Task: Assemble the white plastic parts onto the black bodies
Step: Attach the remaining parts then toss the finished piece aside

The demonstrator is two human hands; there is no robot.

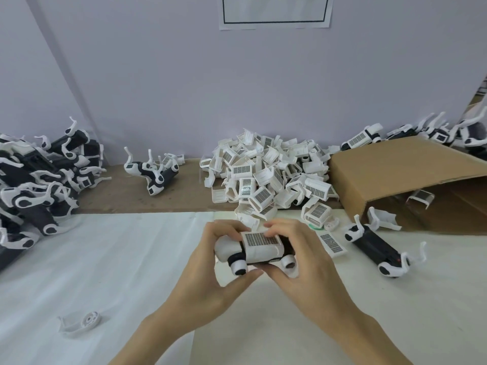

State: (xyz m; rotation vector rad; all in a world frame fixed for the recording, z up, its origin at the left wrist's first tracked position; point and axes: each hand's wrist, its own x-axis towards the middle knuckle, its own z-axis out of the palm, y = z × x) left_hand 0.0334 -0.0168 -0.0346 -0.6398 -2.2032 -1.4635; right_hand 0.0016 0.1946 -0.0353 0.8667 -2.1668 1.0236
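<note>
Both hands clasp a black body (286, 250) above the table: left hand (210, 259) steadying its end, right hand (297, 262) pressing a white grid-topped cover (261, 246) down, apparently to seat it.

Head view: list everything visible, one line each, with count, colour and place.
Held body: one, black with white cover, centre, in both hands.
Loose covers: large pile, white with grey grids, centre back.
Cardboard box: one, brown, right, on its side.
Lone body: one, black-white, right of hands.
Left heap: many bodies, black-white, far left.
Small cluster: a few bodies, back left of centre.
Stray part: one, white, front left.
Paper sign: one, white, wall.
Left hand: grips body.
Right hand: presses cover.
</note>
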